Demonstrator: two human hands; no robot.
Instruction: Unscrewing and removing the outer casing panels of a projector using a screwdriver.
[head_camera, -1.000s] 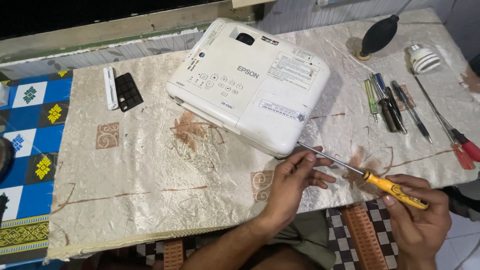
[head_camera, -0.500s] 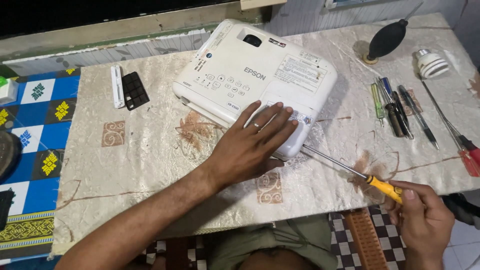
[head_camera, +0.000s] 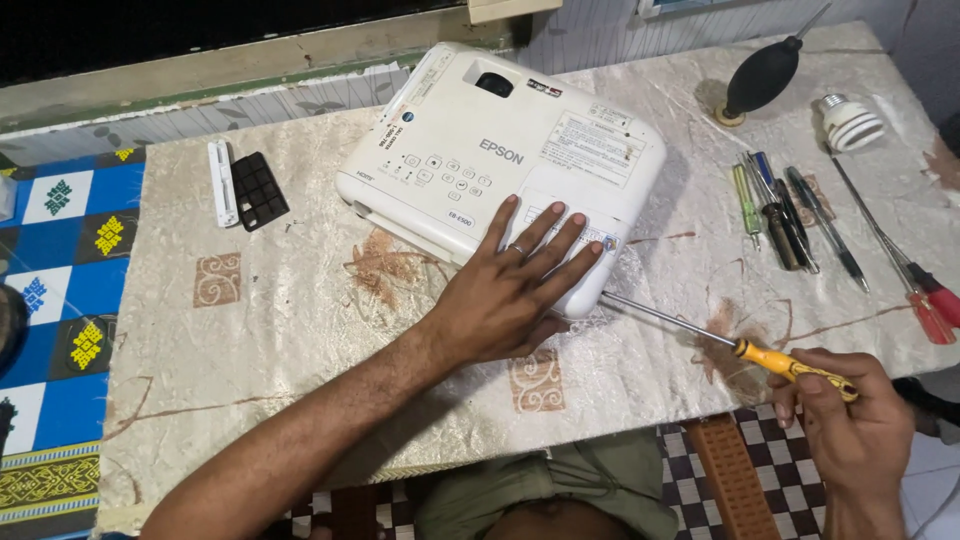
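- The left hand (head_camera: 505, 300) lies flat, fingers spread, on the near corner of the 1 white plastic box-shaped projector (head_camera: 500, 165), pinning it on the cream patterned worktop (head_camera: 300, 330).
- The right hand (head_camera: 850, 420) has its grip closed around the yellow handle of 1 long-shafted screwdriver (head_camera: 740, 345), whose tip meets the projector's near side edge.
- Judged step: working a screw in that side; a steady, level shaft seems needed.
- Count: about 7 spare drivers (head_camera: 790, 215), 1 black rubber blower (head_camera: 765, 75), 1 white ribbed bulb part (head_camera: 850, 122), 1 black keypad (head_camera: 258, 190) beside 1 white strip (head_camera: 220, 182).
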